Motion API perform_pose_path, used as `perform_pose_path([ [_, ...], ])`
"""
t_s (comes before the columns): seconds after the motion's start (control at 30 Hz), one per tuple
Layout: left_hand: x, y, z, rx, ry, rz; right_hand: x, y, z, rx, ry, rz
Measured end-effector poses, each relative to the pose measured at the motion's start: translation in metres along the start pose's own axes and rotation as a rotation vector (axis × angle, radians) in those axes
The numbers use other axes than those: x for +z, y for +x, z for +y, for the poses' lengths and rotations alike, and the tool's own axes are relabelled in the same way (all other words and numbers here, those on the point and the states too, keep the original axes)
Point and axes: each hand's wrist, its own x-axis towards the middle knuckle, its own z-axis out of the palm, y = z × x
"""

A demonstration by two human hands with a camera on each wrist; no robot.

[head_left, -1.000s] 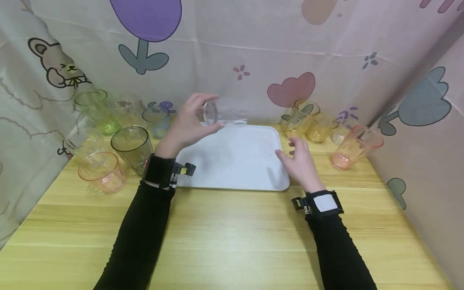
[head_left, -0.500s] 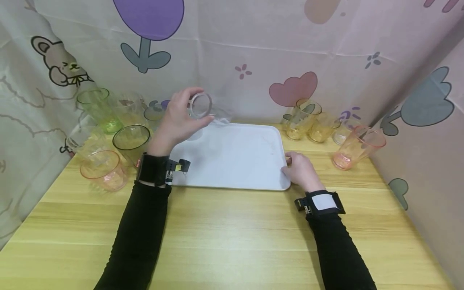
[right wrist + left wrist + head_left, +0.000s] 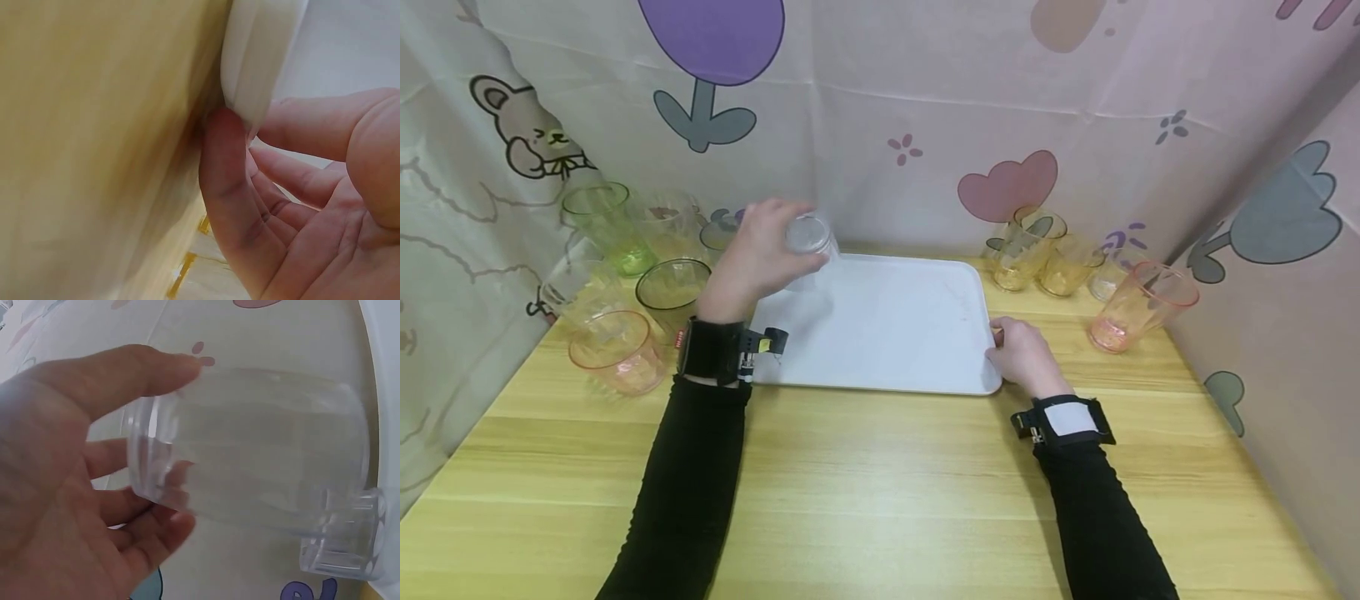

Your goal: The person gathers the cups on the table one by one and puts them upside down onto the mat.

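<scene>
My left hand [image 3: 756, 260] holds a clear glass [image 3: 809, 236] upside down at the back left corner of the white tray [image 3: 895, 333]. In the left wrist view, thumb and fingers grip the glass [image 3: 262, 444] around its base end, and its mouth end is close to the tray [image 3: 386, 394]. A smaller clear, glass-like piece [image 3: 342, 550] shows beside its mouth there. My right hand [image 3: 1024, 354] pinches the tray's right edge. In the right wrist view, one finger lies under the white rim [image 3: 253, 56] and the thumb on its inner side.
Left of the tray stand several glasses, among them a green one [image 3: 606, 229], a grey one [image 3: 673, 296] and a pink one [image 3: 621, 358]. On the right are yellow glasses [image 3: 1018, 258], a small clear one [image 3: 1108, 275] and a pink one [image 3: 1138, 308]. A patterned curtain [image 3: 865, 75] hangs behind.
My left hand has turned the clear glass from lying sideways to upside down, moved it left and lowered it. The right hand has come down onto the tray's right edge and gripped it.
</scene>
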Motion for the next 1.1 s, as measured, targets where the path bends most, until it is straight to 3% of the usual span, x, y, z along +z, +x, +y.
perform_pose_path([
  [0.57, 0.007, 0.003, -0.017, -0.111, 0.119, -0.195, 0.0, -0.001, -0.001, -0.009, -0.018, 0.001],
  [1.1, 0.01, 0.004, -0.023, -0.142, 0.159, -0.247, 0.001, 0.0, -0.002, -0.004, -0.041, 0.006],
])
